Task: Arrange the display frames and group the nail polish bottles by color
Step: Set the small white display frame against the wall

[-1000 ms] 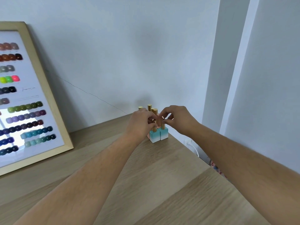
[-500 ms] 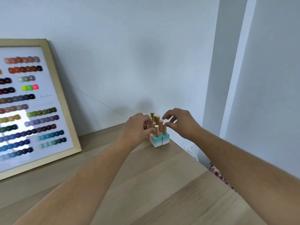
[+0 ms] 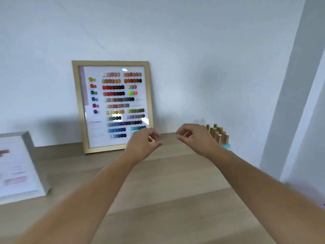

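**Empty hands between frame and bottles**

Our left hand [image 3: 142,145] and right hand [image 3: 195,138] hover over the counter [image 3: 175,182], fingers loosely curled, holding nothing. The nail polish bottles [image 3: 219,133] cluster at the right hand's 3 o'clock, partly hidden behind it. We judge them small, smooth and breakable, best pinched by the caps. The gold frame [image 3: 77,106] leans at 11 o'clock and looks light and glazed, so we would grip its side rails. The silver frame [image 3: 29,143], at 9 o'clock, is cut off and blurred.
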A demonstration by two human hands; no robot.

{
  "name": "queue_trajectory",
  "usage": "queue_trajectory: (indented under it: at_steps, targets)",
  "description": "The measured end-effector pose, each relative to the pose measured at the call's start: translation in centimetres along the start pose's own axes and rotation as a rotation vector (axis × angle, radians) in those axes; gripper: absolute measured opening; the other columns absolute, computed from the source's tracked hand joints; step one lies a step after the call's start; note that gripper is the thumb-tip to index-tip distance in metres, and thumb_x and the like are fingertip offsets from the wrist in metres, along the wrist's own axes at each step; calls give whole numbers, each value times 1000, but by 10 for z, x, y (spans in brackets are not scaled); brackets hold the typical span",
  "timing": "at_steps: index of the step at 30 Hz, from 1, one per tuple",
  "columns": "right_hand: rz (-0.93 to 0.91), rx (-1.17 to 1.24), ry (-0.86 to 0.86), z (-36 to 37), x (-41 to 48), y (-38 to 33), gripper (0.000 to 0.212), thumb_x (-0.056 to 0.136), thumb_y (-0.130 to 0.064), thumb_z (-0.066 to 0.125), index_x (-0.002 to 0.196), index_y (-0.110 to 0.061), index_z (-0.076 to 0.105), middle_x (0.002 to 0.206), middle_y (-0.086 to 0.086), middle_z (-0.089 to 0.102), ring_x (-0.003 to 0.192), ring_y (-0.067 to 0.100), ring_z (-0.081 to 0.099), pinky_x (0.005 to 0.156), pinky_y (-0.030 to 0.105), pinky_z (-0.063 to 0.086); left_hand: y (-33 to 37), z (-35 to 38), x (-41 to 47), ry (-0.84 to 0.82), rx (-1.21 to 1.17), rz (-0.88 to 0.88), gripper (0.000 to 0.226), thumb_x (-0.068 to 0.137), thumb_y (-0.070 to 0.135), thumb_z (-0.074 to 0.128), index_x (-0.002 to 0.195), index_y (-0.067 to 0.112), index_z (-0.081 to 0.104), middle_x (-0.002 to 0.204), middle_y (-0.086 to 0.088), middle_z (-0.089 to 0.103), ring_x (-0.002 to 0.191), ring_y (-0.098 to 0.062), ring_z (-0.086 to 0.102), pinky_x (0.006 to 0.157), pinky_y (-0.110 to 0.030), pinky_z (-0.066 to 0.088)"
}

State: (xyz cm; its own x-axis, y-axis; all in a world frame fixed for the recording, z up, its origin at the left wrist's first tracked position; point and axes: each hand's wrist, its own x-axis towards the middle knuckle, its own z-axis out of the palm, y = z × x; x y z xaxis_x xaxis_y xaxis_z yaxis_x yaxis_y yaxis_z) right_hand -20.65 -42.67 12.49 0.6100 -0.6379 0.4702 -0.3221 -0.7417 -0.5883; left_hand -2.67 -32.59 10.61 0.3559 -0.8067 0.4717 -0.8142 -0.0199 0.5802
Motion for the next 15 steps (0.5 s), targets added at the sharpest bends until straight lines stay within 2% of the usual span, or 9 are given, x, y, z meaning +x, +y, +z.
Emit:
queue_trajectory:
  at_steps: [3, 5, 8, 12, 15]
  targets:
    - [-49, 74, -67, 39, -3, -41, 7, 83, -24, 66, 89, -22, 68, 84, -7, 66, 72, 2, 59, 57, 5, 41, -24, -44, -36, 54, 19, -77, 19, 75, 38, 72, 91, 33, 63, 88, 14, 59, 82, -3, 58, 71, -22, 47]
    - [-72, 126, -103, 65, -7, -65, 5, 82, -26, 67, 87, -26, 67, 84, -9, 66, 74, 3, 60, 60, 9, 43, -40, -67, -58, 88, 41, -132, 19, 76, 38, 72, 92, 32, 64, 88, 13, 60, 81, -3, 59, 69, -22, 48]
    - [-128, 182, -180, 107, -12, -99, 6, 82, -27, 67, 86, -31, 65, 85, -11, 65, 73, 0, 59, 57, 7, 41, -67, -103, -94, 185, 68, -221, 16, 76, 38, 71, 89, 32, 63, 84, 13, 60, 80, -4, 60, 67, -23, 49]
    - [-185, 244, -300, 162, -19, -134, 15, 83, -28, 66, 97, -27, 64, 95, -8, 64, 85, 2, 59, 70, 14, 44, -109, -150, -144, 340, 127, -333, 14, 79, 32, 69, 90, 31, 61, 80, 12, 60, 80, -5, 59, 64, -19, 45]
    - [-189, 269, -329, 197, -26, -154, 27, 83, -28, 65, 110, -23, 61, 103, -6, 61, 93, 8, 58, 76, 18, 42, -139, -178, -180, 509, 182, -391, 14, 82, 28, 66, 93, 27, 59, 79, 6, 61, 80, -9, 59, 68, -23, 44]
